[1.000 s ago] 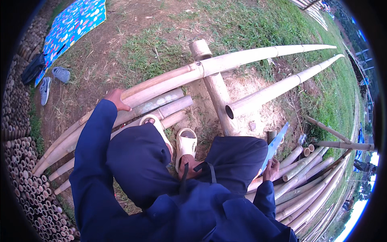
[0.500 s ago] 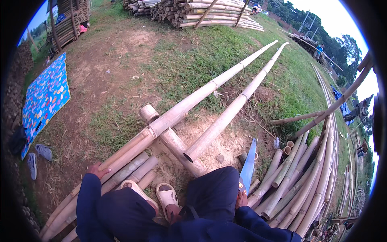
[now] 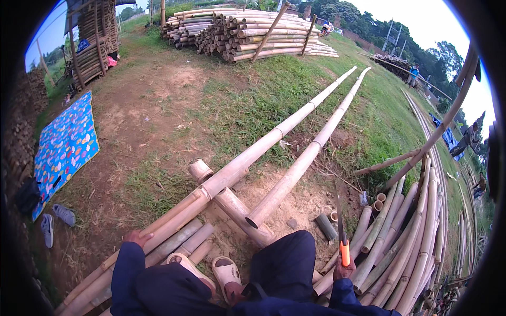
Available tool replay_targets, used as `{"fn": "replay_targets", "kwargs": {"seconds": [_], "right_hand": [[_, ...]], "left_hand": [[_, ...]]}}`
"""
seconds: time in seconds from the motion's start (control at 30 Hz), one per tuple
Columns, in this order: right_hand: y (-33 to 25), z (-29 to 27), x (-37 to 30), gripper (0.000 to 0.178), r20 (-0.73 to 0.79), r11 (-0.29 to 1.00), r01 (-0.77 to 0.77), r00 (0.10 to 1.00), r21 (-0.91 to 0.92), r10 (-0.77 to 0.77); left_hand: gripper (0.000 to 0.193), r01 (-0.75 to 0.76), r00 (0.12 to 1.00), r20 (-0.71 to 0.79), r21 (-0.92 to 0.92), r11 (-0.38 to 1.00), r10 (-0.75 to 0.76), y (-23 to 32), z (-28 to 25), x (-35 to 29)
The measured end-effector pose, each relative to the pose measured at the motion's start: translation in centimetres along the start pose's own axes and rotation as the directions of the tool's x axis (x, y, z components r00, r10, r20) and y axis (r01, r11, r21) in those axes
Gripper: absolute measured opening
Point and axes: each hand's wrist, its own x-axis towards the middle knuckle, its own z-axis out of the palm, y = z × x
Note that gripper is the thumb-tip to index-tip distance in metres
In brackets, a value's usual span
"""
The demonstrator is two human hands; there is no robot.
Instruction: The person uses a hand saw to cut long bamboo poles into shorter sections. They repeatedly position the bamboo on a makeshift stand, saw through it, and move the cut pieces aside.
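Observation:
My right hand point(image 3: 344, 270) is closed round the orange handle of a hand saw point(image 3: 340, 216). The blade points up and away, seen nearly edge-on. At the left, my left hand point(image 3: 138, 238) grips the side of a long bamboo pole point(image 3: 240, 164), which stretches from lower left to the far grass. Under that pole, a thick bamboo piece point(image 3: 237, 210) lies crosswise as a support. The cut end of a second long bamboo pole point(image 3: 295, 174) rests on the same support, nearer my knees.
A pile of bamboo poles point(image 3: 403, 237) lies at my right, beside a short dark bamboo offcut point(image 3: 326, 226). A slanted post point(image 3: 437, 137) rises there. At the left are a blue patterned cloth point(image 3: 68, 145) and shoes point(image 3: 64, 215). Stacked bamboo point(image 3: 263, 34) stands far ahead.
My right hand has moved away from my knee to the right with the saw, whose blade has turned from broadside to edge-on. My left hand keeps its place on the pole. The view has tilted up.

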Motion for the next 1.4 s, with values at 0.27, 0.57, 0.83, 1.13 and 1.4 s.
{"fn": "replay_targets", "kwargs": {"seconds": [0.27, 0.57, 0.83, 1.13, 1.4], "right_hand": [[-16.8, 3.5, 2.1, 0.026, 0.49, 0.932, 0.01, 0.848, 0.363, -0.2], [-23.3, 18.8, -5.1, 0.024, 0.786, 0.793, -0.317, 0.54, 0.521, -0.301], [-21.2, 22.0, -5.4, 0.019, 0.831, 0.872, -0.165, 0.424, 0.461, -0.36], [-25.9, 24.9, -5.5, 0.023, 0.842, 0.918, 0.046, 0.384, 0.394, -0.38], [-23.2, 20.3, -5.4, 0.019, 0.885, 0.933, -0.062, 0.344, 0.354, -0.313]], "left_hand": [[0.073, -0.003, 0.999, 0.051, 0.015, 1.0, 0.003, -1.7, 1.9, 1.6], [0.1, 0.06, 0.978, 0.192, 0.087, 0.994, -0.076, -1.3, 0.2, 1.4], [0.084, 0.06, 0.988, 0.134, 0.123, 0.991, -0.077, -2.3, 1.3, 1.5], [0.087, 0.077, 0.971, 0.223, 0.073, 0.994, -0.091, -1.9, 0.8, 2.2], [0.089, 0.096, 0.981, 0.152, 0.142, 0.985, -0.117, -1.8, 1.0, 1.3]]}}
